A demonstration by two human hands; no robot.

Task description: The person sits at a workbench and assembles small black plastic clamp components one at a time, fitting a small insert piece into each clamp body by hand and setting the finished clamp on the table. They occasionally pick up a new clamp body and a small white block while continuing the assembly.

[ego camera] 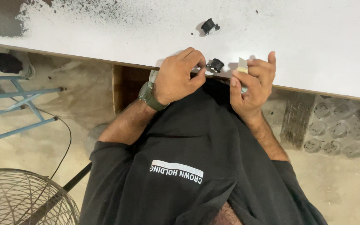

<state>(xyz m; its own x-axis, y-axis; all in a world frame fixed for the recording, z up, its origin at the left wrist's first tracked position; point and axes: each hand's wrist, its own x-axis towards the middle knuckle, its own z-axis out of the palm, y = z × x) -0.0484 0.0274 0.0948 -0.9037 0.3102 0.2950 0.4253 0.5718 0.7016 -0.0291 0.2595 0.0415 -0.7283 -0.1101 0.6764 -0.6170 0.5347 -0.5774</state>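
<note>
- Left hand [180, 77] sat at the near edge of the white worktop [313, 37], fingers curled shut in a pinch; whatever it pinched was too small to make out. Fingertips were just beside a small black round part [216, 65], prob. steadying it at the edge.
- Right hand [253, 85] gripped a small pale card-like piece [242, 63] btwn thumb & fingers, upright, close to the black part, held near so both hands met over the same spot.
- 2nd black round part [209, 26] lay farther in on the worktop, apart from the hands, casting a short shadow.
- Worktop surface looked matte, w/ dark speckled grime toward the far-left corner.
- Olive wristwatch [148, 96] on left wrist; black sleeves, soft cloth.
- Wire fan guard [17, 200] & blue metal frame [17, 108] stood on the sandy floor, left.
</note>
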